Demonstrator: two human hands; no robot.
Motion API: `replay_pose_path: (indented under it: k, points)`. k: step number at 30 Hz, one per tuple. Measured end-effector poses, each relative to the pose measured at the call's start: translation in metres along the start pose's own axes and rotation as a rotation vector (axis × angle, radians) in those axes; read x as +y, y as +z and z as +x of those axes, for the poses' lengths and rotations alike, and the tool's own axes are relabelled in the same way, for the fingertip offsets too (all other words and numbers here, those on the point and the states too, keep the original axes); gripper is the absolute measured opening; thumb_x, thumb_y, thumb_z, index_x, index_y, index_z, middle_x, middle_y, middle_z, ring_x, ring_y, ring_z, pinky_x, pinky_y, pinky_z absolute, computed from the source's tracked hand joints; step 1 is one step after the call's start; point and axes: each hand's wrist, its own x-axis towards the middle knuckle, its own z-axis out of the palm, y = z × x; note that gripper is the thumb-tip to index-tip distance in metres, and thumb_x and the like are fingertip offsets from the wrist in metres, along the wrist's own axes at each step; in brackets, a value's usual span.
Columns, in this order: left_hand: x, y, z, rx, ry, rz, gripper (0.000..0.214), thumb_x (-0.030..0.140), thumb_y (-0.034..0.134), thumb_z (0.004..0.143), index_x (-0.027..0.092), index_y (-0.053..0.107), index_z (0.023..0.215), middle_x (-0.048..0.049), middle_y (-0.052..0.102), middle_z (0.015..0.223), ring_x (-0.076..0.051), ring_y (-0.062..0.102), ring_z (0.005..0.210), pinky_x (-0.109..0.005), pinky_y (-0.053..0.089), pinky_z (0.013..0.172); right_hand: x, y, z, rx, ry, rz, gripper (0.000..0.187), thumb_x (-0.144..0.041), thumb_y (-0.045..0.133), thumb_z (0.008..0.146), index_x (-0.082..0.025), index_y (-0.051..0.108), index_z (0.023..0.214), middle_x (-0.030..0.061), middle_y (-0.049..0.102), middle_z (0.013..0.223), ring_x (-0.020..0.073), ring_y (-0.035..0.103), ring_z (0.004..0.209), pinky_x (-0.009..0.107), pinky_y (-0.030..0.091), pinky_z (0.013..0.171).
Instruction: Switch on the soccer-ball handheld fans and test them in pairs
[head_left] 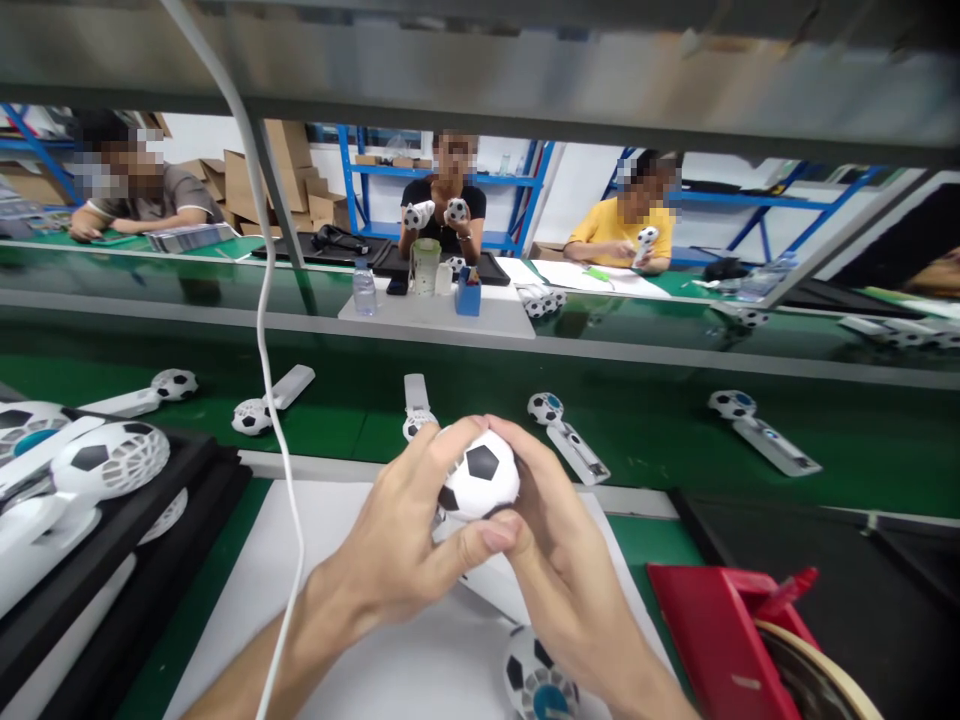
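Left hand and right hand — grip clamped around a soccer-patterned ball — above white paper

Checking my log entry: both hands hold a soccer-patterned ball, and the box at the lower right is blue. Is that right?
Not the colour: the head view shows a red box. The left hand and right hand do hold the ball.

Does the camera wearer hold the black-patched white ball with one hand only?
No, the left hand and the right hand both grip this ball.
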Motion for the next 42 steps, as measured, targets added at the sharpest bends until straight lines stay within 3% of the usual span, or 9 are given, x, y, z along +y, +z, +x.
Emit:
replay_pose_path:
  k: [4, 14, 19, 24, 31, 38, 42]
  points:
    - [-0.005, 0.002, 0.001, -0.002, 0.084, 0.037, 0.051, 0.046, 0.054, 0.095, 0.029, 0.038, 0.141, -0.0049, 0.059, 0.108, -0.02, 0.053, 0.085, -0.033, 0.049, 0.071, 0.0, 0.001, -0.001, 0.026, -0.013, -0.011, 0.042, -0.027, 0.049, 0.103, -0.035, 0.043, 0.144, 0.0064, 0.045, 0.145, 0.0229, 0.051, 0.129, 0.032, 0.051, 0.106]
    - [-0.01, -0.002, -0.002, 0.027, 0.173, -0.011, 0.058, 0.044, 0.06, 0.093, 0.037, 0.035, 0.145, -0.0048, 0.057, 0.12, -0.019, 0.059, 0.09, -0.03, 0.052, 0.074, -0.001, -0.002, 0.001, 0.036, -0.083, 0.053, 0.041, -0.027, 0.059, 0.098, -0.031, 0.049, 0.138, 0.007, 0.048, 0.138, 0.0236, 0.051, 0.126, 0.034, 0.052, 0.099]
    - [-0.012, 0.0, 0.0, 0.087, 0.196, -0.089, 0.074, 0.062, 0.066, 0.082, 0.039, 0.036, 0.144, -0.0042, 0.055, 0.124, -0.018, 0.06, 0.091, -0.028, 0.053, 0.073, -0.004, -0.007, 0.004, 0.002, 0.0, 0.081, 0.045, -0.032, 0.067, 0.094, -0.036, 0.054, 0.137, 0.0029, 0.052, 0.136, 0.0205, 0.054, 0.125, 0.027, 0.053, 0.097]
    - [-0.01, -0.002, 0.0, 0.09, 0.143, -0.084, 0.073, 0.061, 0.07, 0.078, 0.04, 0.039, 0.141, -0.0034, 0.057, 0.121, -0.018, 0.06, 0.088, -0.028, 0.054, 0.07, -0.004, -0.004, 0.005, -0.001, 0.089, 0.189, 0.047, -0.035, 0.068, 0.093, -0.044, 0.055, 0.138, -0.0014, 0.053, 0.142, 0.0196, 0.055, 0.127, 0.025, 0.052, 0.101]
    - [-0.008, -0.006, -0.001, 0.004, 0.087, -0.146, 0.064, 0.058, 0.062, 0.088, 0.042, 0.034, 0.143, -0.001, 0.058, 0.112, -0.015, 0.058, 0.081, -0.026, 0.053, 0.069, 0.0, -0.003, 0.008, 0.035, 0.119, 0.262, 0.051, -0.032, 0.072, 0.091, -0.044, 0.057, 0.138, -0.0018, 0.061, 0.135, 0.0189, 0.061, 0.122, 0.024, 0.054, 0.099]
    - [-0.015, -0.002, -0.003, 0.036, 0.026, -0.078, 0.079, 0.066, 0.071, 0.075, 0.042, 0.038, 0.142, -0.0027, 0.058, 0.117, -0.018, 0.063, 0.085, -0.028, 0.056, 0.072, -0.001, -0.006, 0.005, 0.023, 0.163, 0.207, 0.056, -0.03, 0.07, 0.092, -0.041, 0.051, 0.143, -0.0016, 0.058, 0.14, 0.0188, 0.061, 0.122, 0.026, 0.053, 0.1]
    - [-0.013, 0.0, -0.003, 0.069, 0.054, 0.003, 0.073, 0.058, 0.072, 0.079, 0.041, 0.038, 0.142, -0.0031, 0.059, 0.122, -0.019, 0.064, 0.091, -0.029, 0.056, 0.074, -0.003, -0.004, 0.004, 0.049, 0.092, 0.117, 0.048, -0.025, 0.066, 0.094, -0.039, 0.056, 0.139, -0.0022, 0.062, 0.134, 0.0172, 0.063, 0.116, 0.025, 0.054, 0.097]
